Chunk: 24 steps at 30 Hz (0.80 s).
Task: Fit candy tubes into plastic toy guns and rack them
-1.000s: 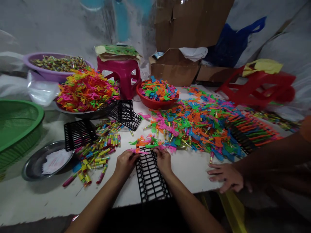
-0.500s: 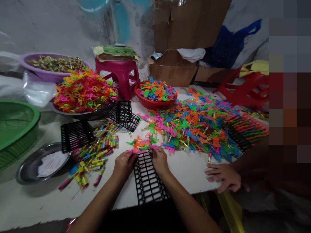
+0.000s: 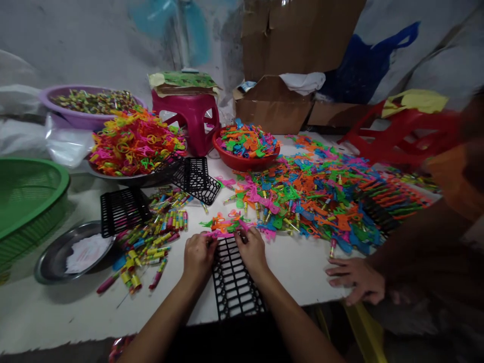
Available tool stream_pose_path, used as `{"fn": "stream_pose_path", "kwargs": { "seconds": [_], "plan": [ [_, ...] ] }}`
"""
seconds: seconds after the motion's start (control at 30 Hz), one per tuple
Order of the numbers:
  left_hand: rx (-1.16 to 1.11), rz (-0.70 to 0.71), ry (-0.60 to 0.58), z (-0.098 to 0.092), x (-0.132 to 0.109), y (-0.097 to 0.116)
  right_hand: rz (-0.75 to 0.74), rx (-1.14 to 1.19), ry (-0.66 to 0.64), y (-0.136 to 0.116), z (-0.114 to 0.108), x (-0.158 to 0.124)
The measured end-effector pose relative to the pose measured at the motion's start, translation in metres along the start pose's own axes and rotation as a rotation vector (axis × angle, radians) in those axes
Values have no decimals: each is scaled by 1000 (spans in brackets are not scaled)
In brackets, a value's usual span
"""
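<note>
A black plastic grid rack (image 3: pixel 236 282) lies lengthwise in front of me, its near end at the table edge. Small pink, orange and green plastic pieces (image 3: pixel 227 220) sit in a row at its far end. My left hand (image 3: pixel 199 254) is closed at the rack's far left corner, thumb and fingers pinched at a pink plastic piece (image 3: pixel 220 234). At the far right corner, my right hand (image 3: pixel 252 250) pinches at the same pink row. The fingers partly hide what they hold.
Loose coloured pieces (image 3: pixel 306 196) spread to the right, near a co-worker's hand (image 3: pixel 357 280) resting on the table. Capped tubes (image 3: pixel 151 247), a metal bowl (image 3: pixel 49 262) and black racks (image 3: pixel 123 209) lie left. A red basin (image 3: pixel 245 162) stands behind.
The view has shifted slightly, so everything sits a little further right. Both hands stay at the rack's far end; the green strip between them no longer shows. The co-worker's hand stays on the table.
</note>
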<state>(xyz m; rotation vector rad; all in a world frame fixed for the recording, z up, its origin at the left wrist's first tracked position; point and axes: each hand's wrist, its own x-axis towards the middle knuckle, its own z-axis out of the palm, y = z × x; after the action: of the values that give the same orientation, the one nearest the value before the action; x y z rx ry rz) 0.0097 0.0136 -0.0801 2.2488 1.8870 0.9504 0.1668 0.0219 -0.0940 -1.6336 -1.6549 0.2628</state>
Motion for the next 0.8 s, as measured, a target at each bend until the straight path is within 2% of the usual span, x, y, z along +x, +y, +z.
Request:
{"fn": "stream_pose_path", "kwargs": {
  "seconds": [0.1, 0.33, 0.5, 0.67, 0.8],
  "plan": [
    [-18, -20, 13, 3, -2, -3, -14, -35, -22, 1, 0, 1],
    [-100, -97, -98, -5, 3, -1, -67, -45, -94, 0, -7, 6],
    [-145, -104, -49, 0, 1, -5, -103, -44, -75, -2, -9, 7],
    [-160, -112, -71, 1, 5, -8, -36, -13, -69, 4, -7, 10],
    [-169, -127, -68, -1, 7, -8, -52, 55, -38, 2, -1, 5]
  ]
}}
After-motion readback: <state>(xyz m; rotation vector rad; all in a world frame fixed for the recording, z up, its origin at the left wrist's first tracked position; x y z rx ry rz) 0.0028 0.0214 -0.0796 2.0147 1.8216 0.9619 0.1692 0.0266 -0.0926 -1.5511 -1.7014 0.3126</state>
